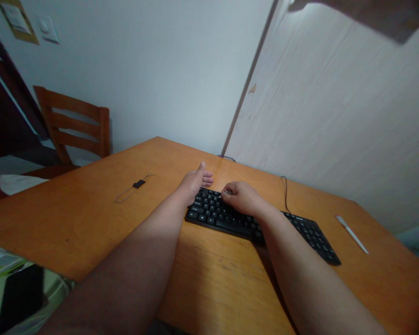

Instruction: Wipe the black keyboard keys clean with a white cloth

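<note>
A black keyboard lies at a slant on the wooden table in front of me. My left hand rests at its far left corner, thumb raised and fingers stretched out, holding nothing that I can see. Over the keyboard's upper middle, my right hand is closed, its thumb and fingertips pinched together just above the top rows of keys. Something small and pale seems to show at the fingertips, too small to name. My right forearm covers part of the keyboard's right half.
Left on the table lies a thin wire tool with a black middle. A slim white stick with a flattened end lies right. Behind the keyboard runs a black cable. A wooden chair stands far left; a dark flat object is lower left.
</note>
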### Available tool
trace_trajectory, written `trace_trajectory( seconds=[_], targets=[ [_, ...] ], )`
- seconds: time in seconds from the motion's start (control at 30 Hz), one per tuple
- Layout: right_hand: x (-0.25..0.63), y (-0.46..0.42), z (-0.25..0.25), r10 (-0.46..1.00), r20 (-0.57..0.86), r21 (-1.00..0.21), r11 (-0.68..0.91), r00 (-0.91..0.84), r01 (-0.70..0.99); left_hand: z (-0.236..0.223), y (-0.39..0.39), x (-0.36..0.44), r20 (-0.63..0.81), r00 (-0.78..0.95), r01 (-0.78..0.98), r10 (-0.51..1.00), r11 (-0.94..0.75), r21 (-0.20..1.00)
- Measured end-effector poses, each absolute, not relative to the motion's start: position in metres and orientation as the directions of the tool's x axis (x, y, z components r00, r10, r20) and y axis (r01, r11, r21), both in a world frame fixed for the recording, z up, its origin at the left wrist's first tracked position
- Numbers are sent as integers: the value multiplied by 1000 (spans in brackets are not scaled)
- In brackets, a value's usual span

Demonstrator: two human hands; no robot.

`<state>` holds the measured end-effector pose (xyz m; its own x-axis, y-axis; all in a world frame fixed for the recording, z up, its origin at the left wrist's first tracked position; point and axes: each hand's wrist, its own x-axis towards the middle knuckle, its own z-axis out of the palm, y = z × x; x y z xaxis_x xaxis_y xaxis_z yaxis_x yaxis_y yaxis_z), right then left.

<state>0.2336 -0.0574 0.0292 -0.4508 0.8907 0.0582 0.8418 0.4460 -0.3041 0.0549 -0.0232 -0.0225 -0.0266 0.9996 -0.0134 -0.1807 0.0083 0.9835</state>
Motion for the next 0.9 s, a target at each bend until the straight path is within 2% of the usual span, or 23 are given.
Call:
trace_trajectory(
  seconds=[0.23, 0.6, 0.9],
  targets=[
    [236, -62, 32, 864, -11, -321, 474, -504, 820, -22, -21, 57, -25, -30, -165, 999, 20, 986],
    [235, -75, 47, 854, -159, -341, 423, -495, 840, -25, -16, 58, -34, -34, -165, 999, 28, 986],
    [243, -91, 44, 847, -180, -403, 400, -500, 823, -25, -16, 59, -20, -36, -151, 999, 15, 988]
  ],
)
